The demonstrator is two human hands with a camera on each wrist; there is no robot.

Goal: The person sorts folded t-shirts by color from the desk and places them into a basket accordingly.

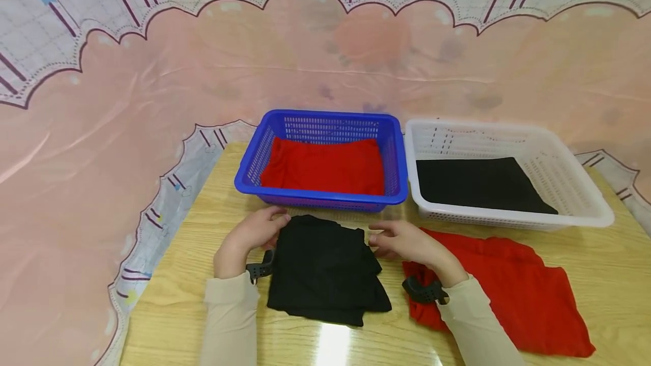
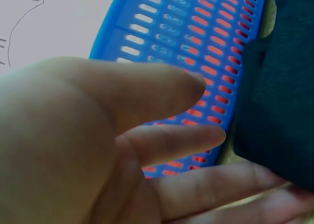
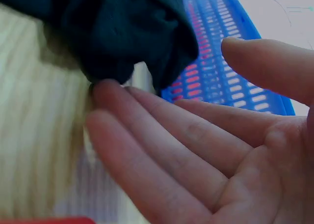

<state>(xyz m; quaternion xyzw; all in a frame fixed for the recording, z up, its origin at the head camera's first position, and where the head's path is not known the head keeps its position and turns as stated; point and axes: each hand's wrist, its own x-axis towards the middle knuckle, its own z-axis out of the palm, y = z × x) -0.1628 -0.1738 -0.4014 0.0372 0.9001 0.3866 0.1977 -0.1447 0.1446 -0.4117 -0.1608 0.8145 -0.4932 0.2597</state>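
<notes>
A folded black cloth (image 1: 325, 270) lies on the table in front of the person, its layers uneven along the right side. At its upper left corner is the left hand (image 1: 258, 227), fingers extended; in the left wrist view the lower fingertips (image 2: 299, 199) meet the edge of the dark cloth (image 2: 279, 101). The right hand (image 1: 407, 242) is by the cloth's upper right corner with its fingers loosely straight. In the right wrist view its fingertips (image 3: 110, 89) reach the hanging edge of the dark cloth (image 3: 132, 32), with the thumb spread apart.
Behind the black cloth stands a blue basket (image 1: 335, 199) holding a folded red cloth (image 1: 325, 168). To its right, a white basket (image 1: 513, 216) contains a folded black cloth (image 1: 478, 185). Another red cloth (image 1: 524, 298) lies on the wooden table (image 1: 173, 298), partly under the right forearm.
</notes>
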